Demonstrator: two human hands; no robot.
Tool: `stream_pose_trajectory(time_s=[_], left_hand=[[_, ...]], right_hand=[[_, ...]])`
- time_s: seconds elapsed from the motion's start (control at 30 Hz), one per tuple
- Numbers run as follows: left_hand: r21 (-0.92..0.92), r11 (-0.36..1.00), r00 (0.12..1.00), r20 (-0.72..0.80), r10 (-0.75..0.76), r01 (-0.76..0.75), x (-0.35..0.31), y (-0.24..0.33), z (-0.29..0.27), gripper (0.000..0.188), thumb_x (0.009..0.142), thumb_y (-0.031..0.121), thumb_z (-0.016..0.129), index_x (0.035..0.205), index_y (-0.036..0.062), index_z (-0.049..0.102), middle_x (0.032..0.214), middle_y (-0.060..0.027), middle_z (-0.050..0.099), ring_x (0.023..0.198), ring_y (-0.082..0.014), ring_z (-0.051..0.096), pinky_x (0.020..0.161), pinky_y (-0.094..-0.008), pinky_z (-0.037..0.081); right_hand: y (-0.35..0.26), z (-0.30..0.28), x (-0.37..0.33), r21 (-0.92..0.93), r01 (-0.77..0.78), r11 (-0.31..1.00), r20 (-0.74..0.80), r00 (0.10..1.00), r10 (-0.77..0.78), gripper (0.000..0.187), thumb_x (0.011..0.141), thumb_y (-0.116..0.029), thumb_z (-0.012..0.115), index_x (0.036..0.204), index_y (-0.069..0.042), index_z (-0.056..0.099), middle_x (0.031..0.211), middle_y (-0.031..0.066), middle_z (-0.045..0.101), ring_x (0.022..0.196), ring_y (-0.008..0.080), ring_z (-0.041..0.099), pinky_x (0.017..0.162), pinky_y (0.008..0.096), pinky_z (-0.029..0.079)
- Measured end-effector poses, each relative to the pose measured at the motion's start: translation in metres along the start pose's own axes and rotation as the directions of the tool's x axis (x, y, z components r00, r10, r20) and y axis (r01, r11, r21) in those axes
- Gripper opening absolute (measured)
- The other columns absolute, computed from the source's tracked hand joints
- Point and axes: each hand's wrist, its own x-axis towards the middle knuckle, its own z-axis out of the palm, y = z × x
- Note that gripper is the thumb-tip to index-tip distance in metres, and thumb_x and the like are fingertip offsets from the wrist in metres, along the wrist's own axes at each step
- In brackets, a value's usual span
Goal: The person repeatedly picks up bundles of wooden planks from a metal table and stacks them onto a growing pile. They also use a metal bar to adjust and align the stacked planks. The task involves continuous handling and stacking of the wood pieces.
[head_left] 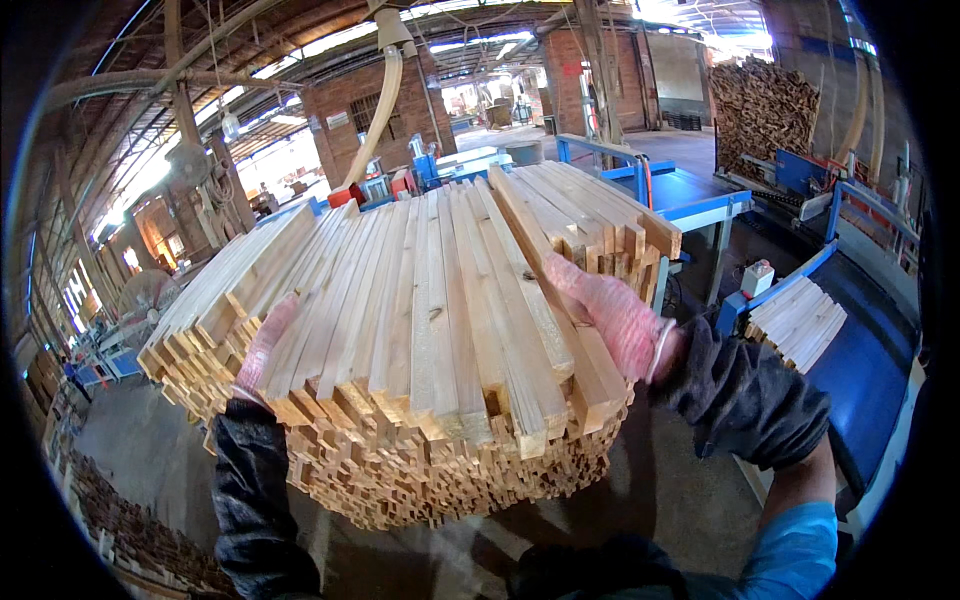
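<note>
A broad layer of pale wooden strips lies side by side on top of a tall stack in front of me. My left hand, in a pinkish knit glove, grips the layer's left edge; its thumb lies along the side and its other fingers are mostly hidden. Against the right edge, my right hand, gloved alike, holds the outermost strip, which stands a little higher than its neighbours. Some fingertips there are hidden. Under the layer, many strip ends show unevenly.
More strips lie beyond my right hand, and others to the left. Blue-framed machinery stands behind at right. A blue conveyor carries a small batch of strips. A large woodpile rises at the far right.
</note>
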Motion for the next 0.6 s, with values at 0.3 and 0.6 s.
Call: stream_pose_trajectory(time_s=[0.3, 0.6], left_hand=[[0.384, 0.924, 0.998, 0.056, -0.016, -0.007, 0.006, 0.003, -0.026, 0.053, 0.108, 0.039, 0.062, 0.145, 0.0004, 0.059, 0.133, -0.0117, 0.069, 0.113, -0.0214, 0.07, 0.095, -0.0358, 0.059], [0.074, 0.997, 1.0, 0.012, -0.004, 0.003, -0.057, -0.056, 0.009, 0.099, 0.081, 0.047, 0.09, 0.154, -0.0038, 0.046, 0.136, -0.021, 0.067, 0.12, -0.0322, 0.07, 0.102, -0.0444, 0.061]], right_hand=[[-0.015, 0.004, 0.01, -0.169, -0.092, 0.981, 0.122, 0.986, 0.114, 0.062, 0.096, -0.044, 0.079, 0.137, 0.001, 0.066, 0.124, 0.0134, 0.076, 0.1, 0.0219, 0.077, 0.085, 0.0365, 0.065], [0.05, -0.032, -0.008, -0.28, 0.295, 0.914, 0.18, 0.951, -0.252, 0.084, 0.09, -0.033, 0.09, 0.156, -0.003, 0.047, 0.132, 0.0091, 0.069, 0.12, 0.0164, 0.065, 0.104, 0.0358, 0.056]])
